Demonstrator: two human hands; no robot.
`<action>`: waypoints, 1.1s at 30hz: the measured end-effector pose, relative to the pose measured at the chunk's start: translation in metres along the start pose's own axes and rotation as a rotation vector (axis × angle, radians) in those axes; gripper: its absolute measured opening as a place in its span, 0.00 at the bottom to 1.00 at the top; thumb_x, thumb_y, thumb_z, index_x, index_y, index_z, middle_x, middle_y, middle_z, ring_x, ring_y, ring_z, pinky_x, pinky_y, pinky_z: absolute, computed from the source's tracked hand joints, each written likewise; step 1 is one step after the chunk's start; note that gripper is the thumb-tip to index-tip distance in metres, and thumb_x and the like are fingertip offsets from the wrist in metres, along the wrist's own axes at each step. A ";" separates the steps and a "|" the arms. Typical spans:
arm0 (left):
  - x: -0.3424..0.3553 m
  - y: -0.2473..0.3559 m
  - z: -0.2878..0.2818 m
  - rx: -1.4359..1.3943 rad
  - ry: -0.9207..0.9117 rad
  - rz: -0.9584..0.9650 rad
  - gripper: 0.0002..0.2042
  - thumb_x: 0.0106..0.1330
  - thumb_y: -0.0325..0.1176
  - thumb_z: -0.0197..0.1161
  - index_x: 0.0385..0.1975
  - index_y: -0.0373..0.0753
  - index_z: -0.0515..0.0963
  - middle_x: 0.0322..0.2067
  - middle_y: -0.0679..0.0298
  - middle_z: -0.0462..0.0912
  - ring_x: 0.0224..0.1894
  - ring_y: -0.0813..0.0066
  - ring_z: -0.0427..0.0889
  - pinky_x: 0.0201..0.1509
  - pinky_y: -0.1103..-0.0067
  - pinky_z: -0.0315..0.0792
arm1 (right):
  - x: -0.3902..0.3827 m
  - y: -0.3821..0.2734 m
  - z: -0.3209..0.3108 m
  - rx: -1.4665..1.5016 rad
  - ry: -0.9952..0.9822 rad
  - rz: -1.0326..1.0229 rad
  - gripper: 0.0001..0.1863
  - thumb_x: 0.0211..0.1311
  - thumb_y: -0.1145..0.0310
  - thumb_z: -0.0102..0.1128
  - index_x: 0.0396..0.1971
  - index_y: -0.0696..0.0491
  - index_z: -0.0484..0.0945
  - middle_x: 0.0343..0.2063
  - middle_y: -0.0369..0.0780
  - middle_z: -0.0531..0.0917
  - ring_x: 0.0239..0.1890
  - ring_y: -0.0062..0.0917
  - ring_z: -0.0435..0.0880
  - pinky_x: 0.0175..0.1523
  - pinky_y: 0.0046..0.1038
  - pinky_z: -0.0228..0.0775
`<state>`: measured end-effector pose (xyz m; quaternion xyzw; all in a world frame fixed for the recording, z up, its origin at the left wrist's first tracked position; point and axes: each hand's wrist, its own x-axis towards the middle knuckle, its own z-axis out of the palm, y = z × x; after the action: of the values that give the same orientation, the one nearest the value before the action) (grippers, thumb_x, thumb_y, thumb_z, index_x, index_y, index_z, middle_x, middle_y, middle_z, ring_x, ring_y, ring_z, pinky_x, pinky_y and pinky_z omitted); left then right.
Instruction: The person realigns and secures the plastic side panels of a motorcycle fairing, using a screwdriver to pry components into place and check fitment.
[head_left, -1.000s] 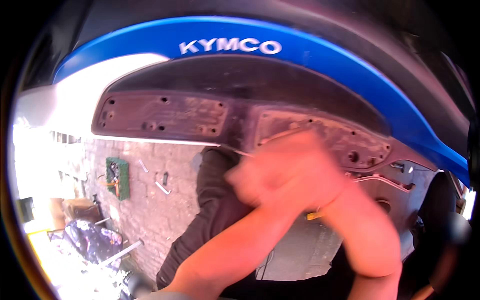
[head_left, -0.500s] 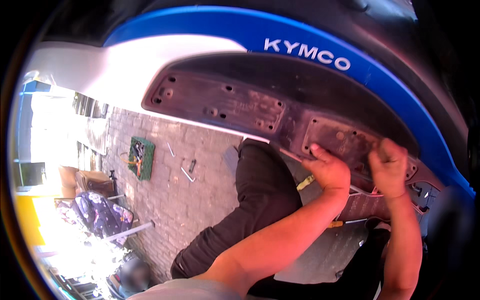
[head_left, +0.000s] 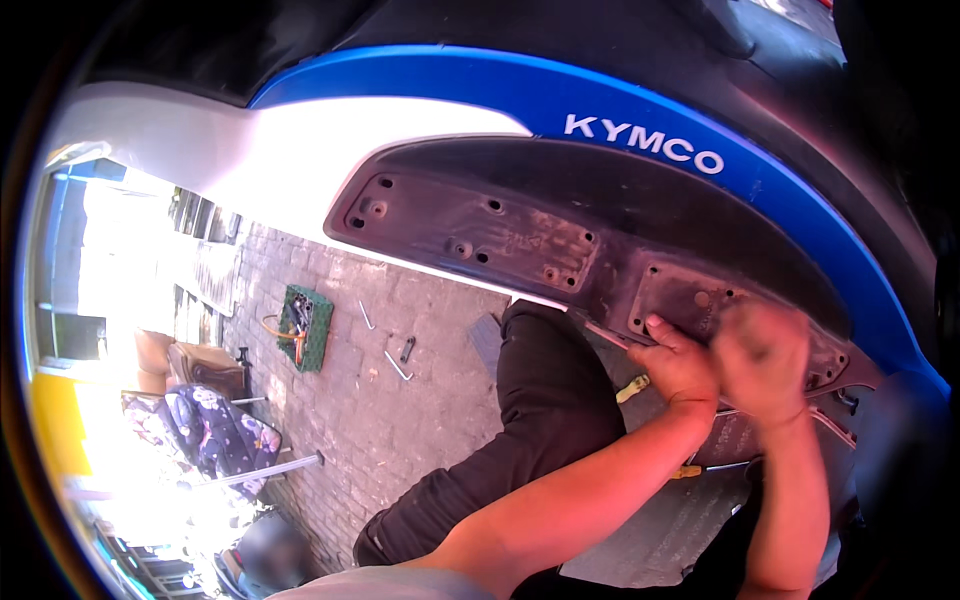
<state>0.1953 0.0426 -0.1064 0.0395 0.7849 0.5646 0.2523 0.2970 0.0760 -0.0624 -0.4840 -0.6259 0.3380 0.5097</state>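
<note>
The left hand (head_left: 678, 362) presses flat against the dark underside panel (head_left: 560, 235), apparently steadying it, a yellow-handled tool (head_left: 632, 388) just below; the right hand (head_left: 760, 352), blurred, looks fisted beside it, grip unclear.

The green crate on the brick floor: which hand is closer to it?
Left. The left hand rests on the dark scooter underside panel, on the side toward the green crate. The right hand, blurred, sits just beyond it, farther away.
</note>
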 end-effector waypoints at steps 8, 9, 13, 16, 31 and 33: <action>0.000 0.029 -0.028 -0.035 -0.037 -0.061 0.37 0.87 0.52 0.50 0.71 0.15 0.54 0.63 0.21 0.73 0.64 0.28 0.79 0.69 0.53 0.73 | -0.068 -0.049 -0.030 -0.289 0.174 0.141 0.22 0.65 0.84 0.64 0.22 0.54 0.58 0.18 0.33 0.57 0.24 0.16 0.55 0.27 0.32 0.50; 0.002 0.025 -0.030 -0.040 -0.042 -0.045 0.38 0.87 0.52 0.49 0.71 0.15 0.53 0.62 0.21 0.74 0.65 0.28 0.79 0.69 0.53 0.74 | -0.087 -0.068 -0.029 -0.238 0.204 0.208 0.22 0.66 0.83 0.65 0.22 0.54 0.58 0.18 0.33 0.56 0.24 0.16 0.55 0.27 0.32 0.51; 0.010 0.025 -0.033 -0.041 -0.059 0.010 0.38 0.87 0.52 0.49 0.70 0.14 0.53 0.63 0.19 0.72 0.66 0.27 0.78 0.70 0.53 0.73 | -0.154 -0.135 -0.041 -0.569 -0.033 0.208 0.20 0.61 0.83 0.66 0.21 0.56 0.61 0.15 0.42 0.62 0.18 0.33 0.64 0.28 0.37 0.60; 0.016 0.025 -0.049 -0.019 -0.207 -0.096 0.38 0.87 0.52 0.48 0.70 0.13 0.51 0.64 0.19 0.71 0.67 0.27 0.78 0.68 0.53 0.74 | -0.193 -0.176 -0.046 -0.617 -0.022 0.217 0.18 0.61 0.84 0.66 0.22 0.57 0.64 0.17 0.44 0.66 0.20 0.40 0.66 0.30 0.38 0.64; 0.097 0.134 -0.234 -0.045 -1.102 -0.594 0.27 0.86 0.53 0.54 0.72 0.39 0.67 0.50 0.54 0.83 0.51 0.56 0.89 0.54 0.61 0.90 | -0.367 -0.189 0.047 -0.775 0.006 0.685 0.14 0.59 0.70 0.71 0.39 0.57 0.76 0.32 0.52 0.87 0.40 0.54 0.89 0.46 0.49 0.81; 0.120 0.159 -0.268 -0.051 -1.114 -0.428 0.23 0.87 0.49 0.53 0.68 0.37 0.69 0.49 0.56 0.84 0.49 0.61 0.88 0.53 0.63 0.88 | -0.379 -0.203 0.062 -0.786 0.015 0.712 0.14 0.59 0.70 0.71 0.40 0.57 0.76 0.33 0.52 0.88 0.41 0.54 0.89 0.47 0.48 0.81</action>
<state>-0.0627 -0.0910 0.0585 0.1646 0.5112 0.4141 0.7349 0.1885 -0.3410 -0.0099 -0.8235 -0.4986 0.2264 0.1482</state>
